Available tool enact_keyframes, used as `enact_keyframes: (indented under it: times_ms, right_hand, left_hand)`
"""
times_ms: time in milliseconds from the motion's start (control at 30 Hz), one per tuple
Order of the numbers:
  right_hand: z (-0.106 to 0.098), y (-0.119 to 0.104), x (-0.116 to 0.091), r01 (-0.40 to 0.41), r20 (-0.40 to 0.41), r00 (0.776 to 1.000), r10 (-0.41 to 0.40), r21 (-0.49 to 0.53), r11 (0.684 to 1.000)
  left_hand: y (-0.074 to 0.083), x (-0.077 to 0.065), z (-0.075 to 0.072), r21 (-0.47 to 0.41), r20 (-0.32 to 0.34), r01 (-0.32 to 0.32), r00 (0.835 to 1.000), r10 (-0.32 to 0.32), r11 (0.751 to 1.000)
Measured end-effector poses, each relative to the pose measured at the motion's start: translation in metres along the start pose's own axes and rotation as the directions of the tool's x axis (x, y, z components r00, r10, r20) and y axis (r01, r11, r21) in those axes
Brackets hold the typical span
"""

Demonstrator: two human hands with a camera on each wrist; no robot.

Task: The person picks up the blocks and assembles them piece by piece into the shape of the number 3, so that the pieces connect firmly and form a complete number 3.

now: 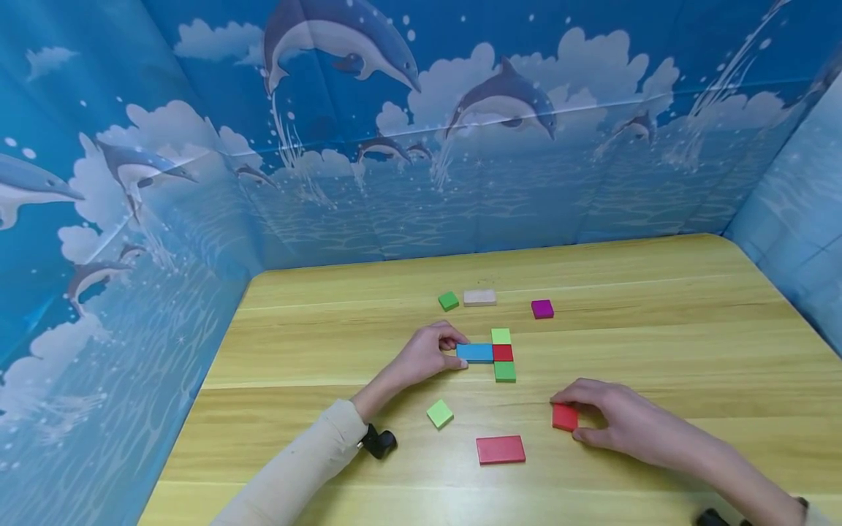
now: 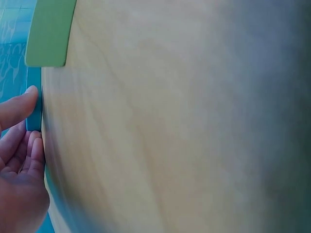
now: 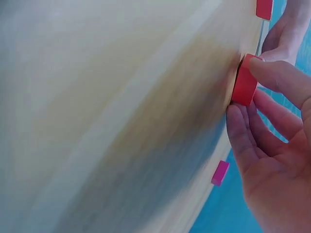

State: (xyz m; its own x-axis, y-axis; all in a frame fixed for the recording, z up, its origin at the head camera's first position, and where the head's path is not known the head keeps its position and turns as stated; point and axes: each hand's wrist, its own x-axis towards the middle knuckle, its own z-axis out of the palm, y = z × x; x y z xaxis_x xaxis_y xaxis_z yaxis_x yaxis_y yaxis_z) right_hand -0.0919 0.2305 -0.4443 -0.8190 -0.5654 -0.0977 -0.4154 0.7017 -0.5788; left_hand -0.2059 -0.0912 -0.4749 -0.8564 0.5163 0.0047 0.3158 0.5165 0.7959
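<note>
My left hand (image 1: 427,354) pinches the left end of a flat blue rectangular block (image 1: 476,353), thumb on the near side and fingers on the far side. The blue block's right end meets a red square block (image 1: 503,353), which sits between a light green square block (image 1: 501,336) and a green square block (image 1: 505,372) in a short column. Farther right and nearer, my right hand (image 1: 618,416) holds another red square block (image 1: 564,417) between thumb and fingers, low at the table surface. The right wrist view shows this red block (image 3: 245,82) in the fingers.
A loose light green block (image 1: 440,414) and a red rectangular block (image 1: 501,450) lie at the near side of the wooden table (image 1: 296,329). Behind the column are a green block (image 1: 449,301), a pale rectangular block (image 1: 479,298) and a purple block (image 1: 542,309). A dolphin-print curtain (image 1: 421,197) surrounds the table.
</note>
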Motion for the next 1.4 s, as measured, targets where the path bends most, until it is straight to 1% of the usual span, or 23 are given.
enact_keyframes:
  times_ms: [100, 233, 367, 967, 1267, 1400]
  right_hand:
    - [0.000, -0.003, 0.005, -0.006, -0.004, 1.000, 0.006, -0.013, 1.000]
    - [0.000, -0.007, 0.013, -0.025, 0.009, 1.000, 0.025, -0.007, 1.000]
    - [0.000, -0.012, 0.020, -0.031, 0.003, 1.000, 0.031, -0.006, 0.999]
    - [0.011, -0.025, 0.039, 0.017, -0.051, 0.999, -0.018, -0.031, 0.999]
    - [0.015, -0.033, 0.047, 0.013, -0.053, 0.998, -0.016, -0.042, 0.999]
    - [0.017, -0.036, 0.049, 0.012, -0.057, 0.998, -0.015, -0.048, 0.999]
  left_hand:
    - [-0.001, 0.000, 0.000, 0.004, 0.001, -0.002, 1.000, 0.002, 1.000]
    - [0.000, 0.000, 0.000, 0.001, 0.001, -0.005, 1.000, 0.005, 1.000]
    - [0.001, 0.001, -0.001, -0.004, -0.001, -0.004, 1.000, 0.004, 1.000]
    - [0.001, 0.000, -0.001, -0.004, -0.005, -0.009, 1.000, 0.009, 1.000]
    - [0.002, 0.000, -0.001, 0.018, -0.009, -0.009, 1.000, 0.009, 1.000]
    - [0.002, 0.001, 0.000, 0.014, -0.006, -0.008, 1.000, 0.008, 1.000]
